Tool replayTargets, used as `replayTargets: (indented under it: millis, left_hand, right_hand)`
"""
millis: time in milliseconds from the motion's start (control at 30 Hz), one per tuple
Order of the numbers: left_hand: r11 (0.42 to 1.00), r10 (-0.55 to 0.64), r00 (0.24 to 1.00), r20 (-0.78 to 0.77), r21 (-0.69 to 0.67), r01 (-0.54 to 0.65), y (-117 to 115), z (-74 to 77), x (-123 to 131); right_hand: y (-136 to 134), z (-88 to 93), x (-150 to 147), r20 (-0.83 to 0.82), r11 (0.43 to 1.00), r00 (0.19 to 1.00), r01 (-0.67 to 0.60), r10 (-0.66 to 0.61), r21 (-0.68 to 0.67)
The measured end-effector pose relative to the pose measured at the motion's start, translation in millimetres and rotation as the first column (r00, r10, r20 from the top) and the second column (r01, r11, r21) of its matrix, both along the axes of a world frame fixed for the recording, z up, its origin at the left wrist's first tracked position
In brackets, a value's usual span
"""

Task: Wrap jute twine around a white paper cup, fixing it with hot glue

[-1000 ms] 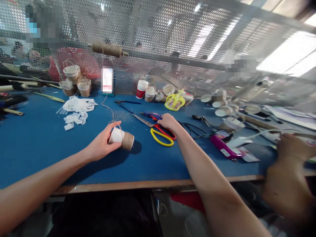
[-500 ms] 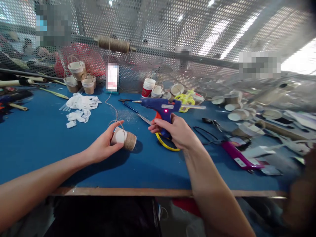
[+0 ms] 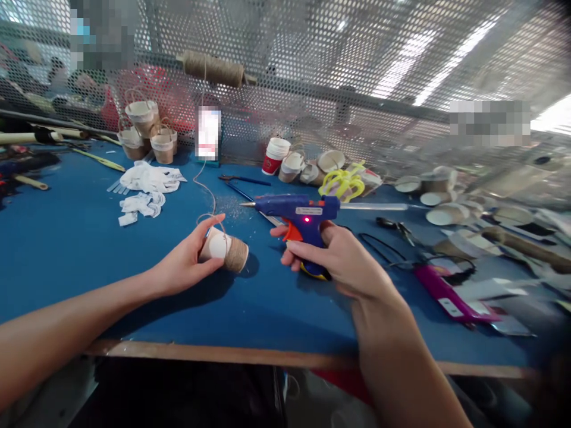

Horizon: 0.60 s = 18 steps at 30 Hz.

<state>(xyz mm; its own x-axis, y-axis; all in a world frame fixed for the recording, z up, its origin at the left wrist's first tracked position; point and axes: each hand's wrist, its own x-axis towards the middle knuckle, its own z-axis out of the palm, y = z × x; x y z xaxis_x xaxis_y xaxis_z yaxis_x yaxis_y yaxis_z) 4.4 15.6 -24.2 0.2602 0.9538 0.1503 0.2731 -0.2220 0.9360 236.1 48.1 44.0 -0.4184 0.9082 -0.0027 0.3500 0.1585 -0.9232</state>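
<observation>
My left hand (image 3: 190,255) is closed around a paper cup (image 3: 237,254) lying on its side, its lower part wrapped in brown twine. The strand of twine (image 3: 205,189) runs from the cup up past my left fingers toward the spool (image 3: 214,68). My right hand (image 3: 343,252) grips a blue glue gun (image 3: 289,206) by its handle, fingers at the orange trigger. A red light glows on the gun, and a clear glue stick (image 3: 375,207) sticks out of its back. Its nozzle points left, above and apart from the cup.
Twine-wrapped cups with handles (image 3: 163,146) stand at the back left, near crumpled white strips (image 3: 149,178). Red and white cups (image 3: 275,156), yellow ribbon (image 3: 342,181) and pliers (image 3: 245,179) lie behind the glue gun. Several cups and a purple device (image 3: 446,292) crowd the right side.
The glue gun has come down and toward me in my right hand, now more level and covering most of the yellow scissor handle. My left hand and the cup stay nearly still.
</observation>
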Motion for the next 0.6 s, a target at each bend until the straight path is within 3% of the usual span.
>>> replayTargets:
  millis: [233,367,600]
  left_hand:
    - [1.000,0.023,1.000,0.019,-0.001,-0.023,-1,4.5,2]
    - [0.997,0.060,0.997,-0.054,0.053,-0.057,-1,4.9,2]
    - [0.994,0.033,0.997,-0.071,0.102,-0.026,1,2.8,0]
  right_hand:
    - [-8,-2.0,-4,0.230,0.999,0.973,0.007,-0.015,0.036]
    - [-13,-6.0,-10,0.352,0.997,0.934,0.029,-0.053,0.072]
    - [-15,-7.2,-14,0.402,0.957,0.912,-0.038,-0.084,0.288]
